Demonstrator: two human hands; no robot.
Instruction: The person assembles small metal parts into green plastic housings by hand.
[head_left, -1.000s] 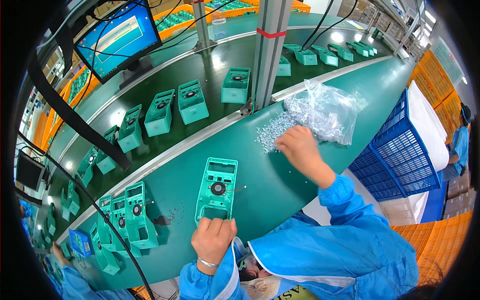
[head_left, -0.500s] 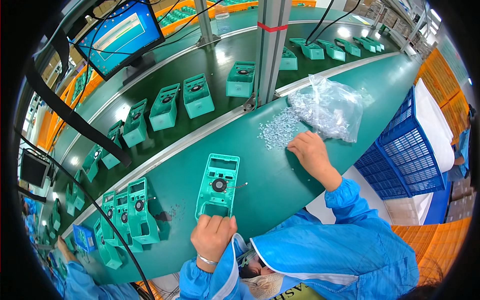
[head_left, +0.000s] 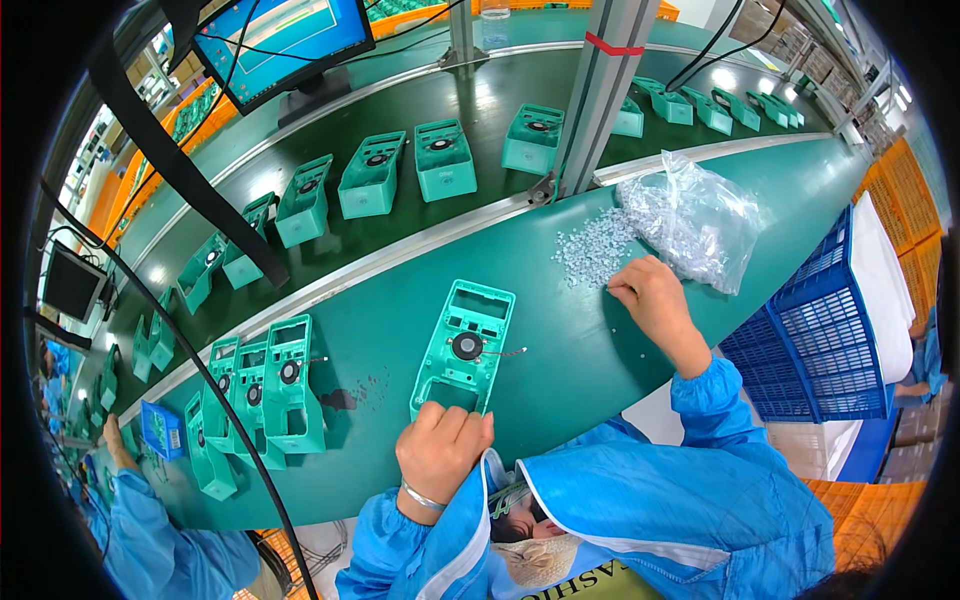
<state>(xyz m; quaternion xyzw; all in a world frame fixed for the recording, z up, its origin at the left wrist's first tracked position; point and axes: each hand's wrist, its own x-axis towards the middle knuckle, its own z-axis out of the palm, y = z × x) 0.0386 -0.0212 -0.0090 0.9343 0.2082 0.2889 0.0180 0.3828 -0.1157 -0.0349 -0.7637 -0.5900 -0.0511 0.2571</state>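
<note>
A green plastic housing [head_left: 487, 300] with a round black fan and a short thin cable lies on the green bench in front of me. My left hand [head_left: 445, 450] is closed over its near end. To the right, my right hand [head_left: 655, 305] is held in a pinch at the near edge of a heap of small clear pieces [head_left: 592, 248]. Whatever is between those fingertips is too small or hidden to make out. Just beyond this hand, more such pieces fill a clear plastic bag [head_left: 695, 225] that rests on the bench.
Several similar housings [head_left: 290, 395] lean together at the left. More housings [head_left: 445, 165] stand on the dark green belt behind the metal rail. A metal post [head_left: 600, 100] rises from the rail; a black cable [head_left: 215, 400] crosses at left. Blue crates [head_left: 830, 320] stand right; a co-worker's hand [head_left: 118, 440] is far left.
The whole view has shifted, so the bench and its things sit further right in the picture. My left hand keeps its grip on the housing; my right hand stays pinched beside the heap.
</note>
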